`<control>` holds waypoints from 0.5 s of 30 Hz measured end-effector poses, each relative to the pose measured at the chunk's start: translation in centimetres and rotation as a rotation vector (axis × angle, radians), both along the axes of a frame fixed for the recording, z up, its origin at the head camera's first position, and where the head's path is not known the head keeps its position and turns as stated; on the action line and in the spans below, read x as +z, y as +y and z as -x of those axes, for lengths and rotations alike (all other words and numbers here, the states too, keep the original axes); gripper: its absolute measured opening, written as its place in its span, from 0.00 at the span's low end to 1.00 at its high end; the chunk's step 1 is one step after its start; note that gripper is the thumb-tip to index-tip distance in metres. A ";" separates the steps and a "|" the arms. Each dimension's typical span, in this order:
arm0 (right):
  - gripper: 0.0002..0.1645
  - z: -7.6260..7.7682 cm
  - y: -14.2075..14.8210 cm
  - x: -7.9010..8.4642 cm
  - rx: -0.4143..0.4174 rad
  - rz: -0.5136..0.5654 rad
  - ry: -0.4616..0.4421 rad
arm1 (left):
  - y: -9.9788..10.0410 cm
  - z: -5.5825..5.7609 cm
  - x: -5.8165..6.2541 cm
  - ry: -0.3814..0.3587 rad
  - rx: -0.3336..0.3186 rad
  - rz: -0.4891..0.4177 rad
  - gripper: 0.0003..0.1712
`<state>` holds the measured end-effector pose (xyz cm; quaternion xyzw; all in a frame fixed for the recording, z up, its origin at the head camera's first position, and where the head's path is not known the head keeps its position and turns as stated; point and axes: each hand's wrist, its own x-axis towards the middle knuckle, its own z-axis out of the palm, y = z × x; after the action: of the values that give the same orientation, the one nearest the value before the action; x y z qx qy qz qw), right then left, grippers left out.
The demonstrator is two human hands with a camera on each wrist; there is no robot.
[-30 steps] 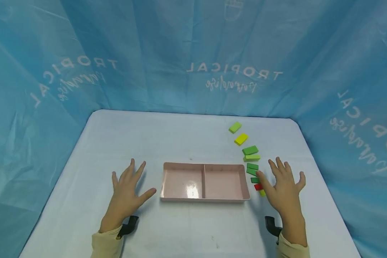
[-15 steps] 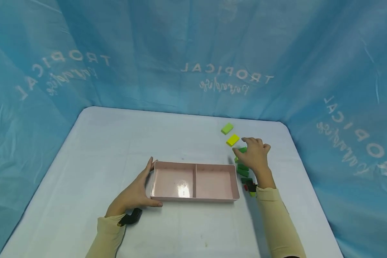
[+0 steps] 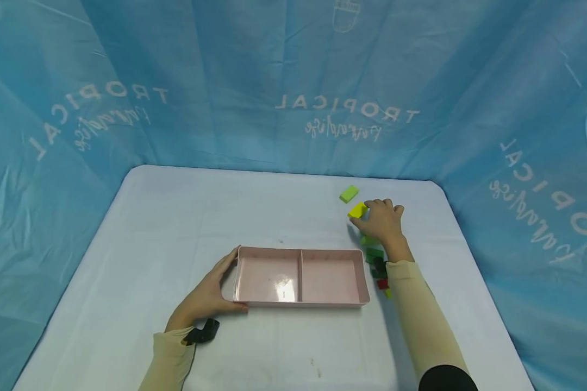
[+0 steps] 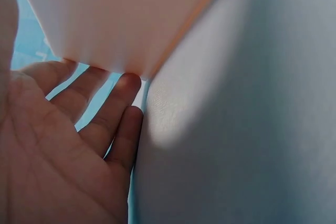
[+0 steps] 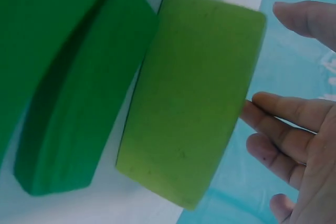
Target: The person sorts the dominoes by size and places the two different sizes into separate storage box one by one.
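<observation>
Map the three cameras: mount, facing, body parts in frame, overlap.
Head: on the head, facing forward and down at the pink tray, yellow block and blue curtain; left hand, right hand and sleeves show.
Left wrist: on that wrist, facing the tray close up; palm side of left hand shows.
Right wrist: on that wrist, facing a light-green block close up; part of the right hand shows.
Shared: head and left wrist both show the left hand and tray.

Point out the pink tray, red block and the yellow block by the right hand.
Pink tray (image 3: 330,277): head view, right compartment's floor.
Red block (image 3: 382,284): head view, visible face.
Yellow block (image 3: 356,210): head view, top face.
</observation>
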<state>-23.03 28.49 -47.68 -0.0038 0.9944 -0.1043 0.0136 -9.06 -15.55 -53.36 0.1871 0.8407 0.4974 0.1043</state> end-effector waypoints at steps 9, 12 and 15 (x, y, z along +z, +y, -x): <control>0.46 0.7 0.1 -0.2 0.014 -0.038 -0.028 | 0.0 0.0 0.3 -0.027 -0.008 0.001 0.80; 0.45 0.7 0.0 -0.1 0.015 -0.049 -0.035 | 0.0 0.1 0.4 -0.025 -0.007 0.014 0.80; 0.44 0.7 0.0 -0.2 0.015 -0.065 -0.043 | 0.0 0.0 0.4 -0.025 -0.008 0.020 0.80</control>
<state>-23.70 28.50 -47.90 -0.0085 0.9967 -0.0720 0.0360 -9.09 -15.51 -52.93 0.1830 0.8435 0.4908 0.1186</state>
